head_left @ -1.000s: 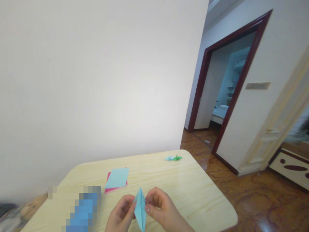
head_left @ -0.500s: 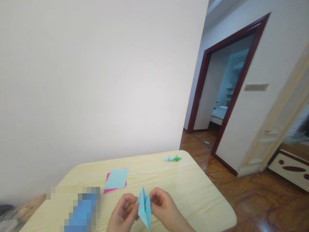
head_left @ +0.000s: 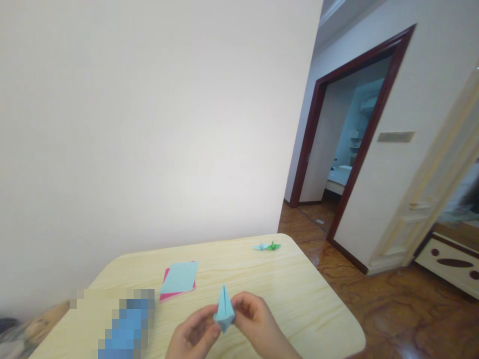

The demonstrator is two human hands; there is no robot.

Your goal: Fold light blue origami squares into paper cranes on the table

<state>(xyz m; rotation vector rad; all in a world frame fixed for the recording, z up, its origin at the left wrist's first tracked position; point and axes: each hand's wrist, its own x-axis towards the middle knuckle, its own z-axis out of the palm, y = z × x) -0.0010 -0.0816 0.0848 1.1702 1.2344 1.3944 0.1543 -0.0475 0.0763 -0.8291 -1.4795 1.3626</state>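
Head view, and from where I'm standing the main thing is that folded light-blue paper [head_left: 225, 311], held up over the near part of the table with its narrow point toward 12 o'clock and a dark crease line running down the middle. The left hand [head_left: 193, 331] has it pinched from about 8 o'clock, thumb and fingers on the lower edge. The right hand [head_left: 258, 319] grips it from around 3 o'clock, fingers curled in; can't tell exactly where those fingertips sit. Can't say if the paper touches the wood either. Off at 10 o'clock from it there's a flat light-blue sheet [head_left: 180, 277] lying askew on a pink sheet [head_left: 164, 296]. Between 1 and 2 o'clock, near the far edge, sit a little pale-blue folded piece [head_left: 260, 247] and a green one [head_left: 274, 246], side by side. Something blue and pixelated [head_left: 125, 329] is over at 9. All that's around the pale wood-grain table [head_left: 299, 304], with a white wall [head_left: 168, 124] at 12 and a dark-red door frame [head_left: 314, 134] further out past 1.
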